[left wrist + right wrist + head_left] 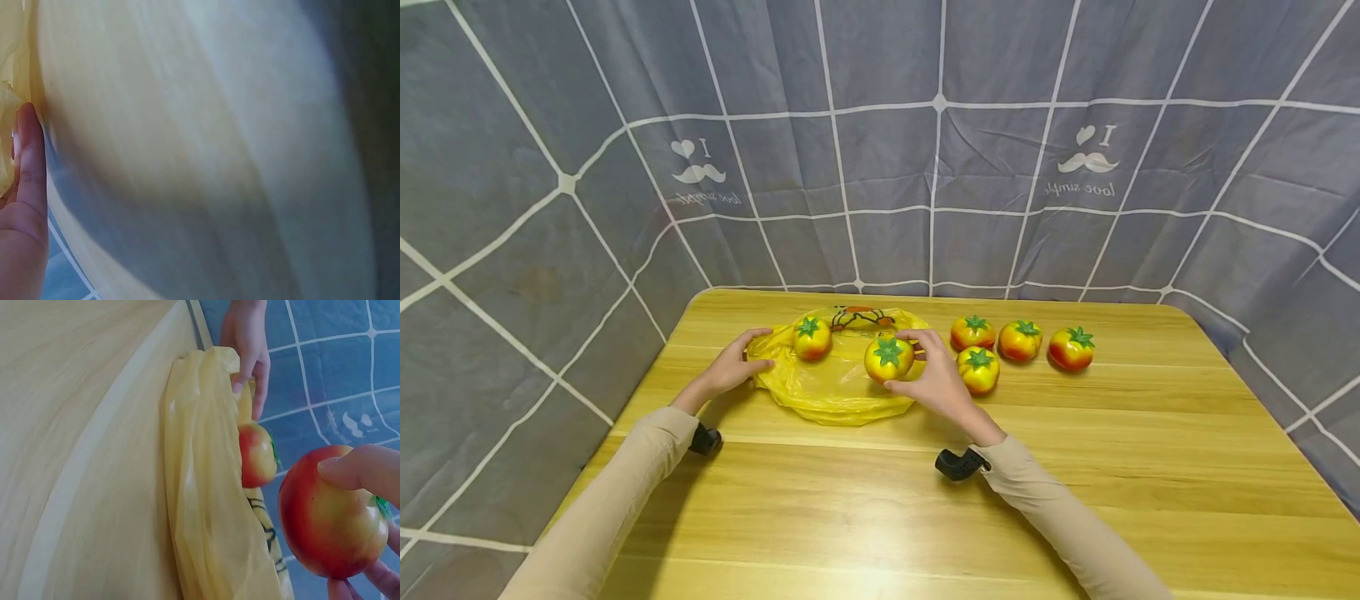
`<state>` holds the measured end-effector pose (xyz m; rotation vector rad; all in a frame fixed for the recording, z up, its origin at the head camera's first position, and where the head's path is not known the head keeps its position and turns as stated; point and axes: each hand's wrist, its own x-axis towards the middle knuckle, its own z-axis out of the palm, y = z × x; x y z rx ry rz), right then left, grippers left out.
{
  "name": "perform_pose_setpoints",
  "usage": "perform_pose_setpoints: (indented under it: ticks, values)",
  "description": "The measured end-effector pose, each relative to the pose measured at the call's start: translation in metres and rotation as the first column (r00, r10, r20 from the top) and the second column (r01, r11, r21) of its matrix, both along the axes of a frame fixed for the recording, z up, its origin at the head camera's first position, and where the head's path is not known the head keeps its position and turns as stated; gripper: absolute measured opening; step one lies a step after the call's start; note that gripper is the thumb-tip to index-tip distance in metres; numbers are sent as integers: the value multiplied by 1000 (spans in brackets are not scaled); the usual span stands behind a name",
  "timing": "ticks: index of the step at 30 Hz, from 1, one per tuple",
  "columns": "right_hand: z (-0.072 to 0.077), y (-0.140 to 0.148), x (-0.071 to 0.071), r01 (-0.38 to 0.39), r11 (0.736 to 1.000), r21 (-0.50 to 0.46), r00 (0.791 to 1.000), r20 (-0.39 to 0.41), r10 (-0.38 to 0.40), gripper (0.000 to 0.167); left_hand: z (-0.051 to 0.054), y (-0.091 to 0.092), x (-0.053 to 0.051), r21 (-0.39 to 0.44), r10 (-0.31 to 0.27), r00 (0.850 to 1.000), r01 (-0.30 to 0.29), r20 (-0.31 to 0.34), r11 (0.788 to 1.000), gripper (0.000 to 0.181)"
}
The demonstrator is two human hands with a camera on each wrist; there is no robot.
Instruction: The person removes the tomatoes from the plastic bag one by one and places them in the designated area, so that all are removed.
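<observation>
My right hand holds a red-and-yellow toy tomato with a green leafy top, thumb and fingers on opposite sides. It is above a yellow plastic bag spread on the table. Up close in the right wrist view, the held tomato shows its red side, with my thumb on it. A second tomato sits at the bag's left part. At the bag's left edge, my left hand holds the plastic between thumb and fingers. Part of that grip is hidden; the left wrist view shows the bag beside one straight digit.
Right of the bag, several more tomatoes stand on the wooden table: two at the back, one nearer, and one farther right. A grey curtain with white lines surrounds the table's back and sides.
</observation>
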<state>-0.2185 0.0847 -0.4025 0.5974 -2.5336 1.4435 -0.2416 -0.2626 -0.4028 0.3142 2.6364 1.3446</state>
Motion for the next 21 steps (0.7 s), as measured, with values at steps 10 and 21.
perform_pose_setpoints:
  ticks: [10,21]
  values:
    - [3,25,5,21,1000,13,998,-64,-20,69,-18,-9,-9,-39,7,999,-8,-41,999,64]
    - [4,58,10,29,999,32,993,-114,-25,70,-20,-9,-11,-26,4,1000,-5,-31,1000,65]
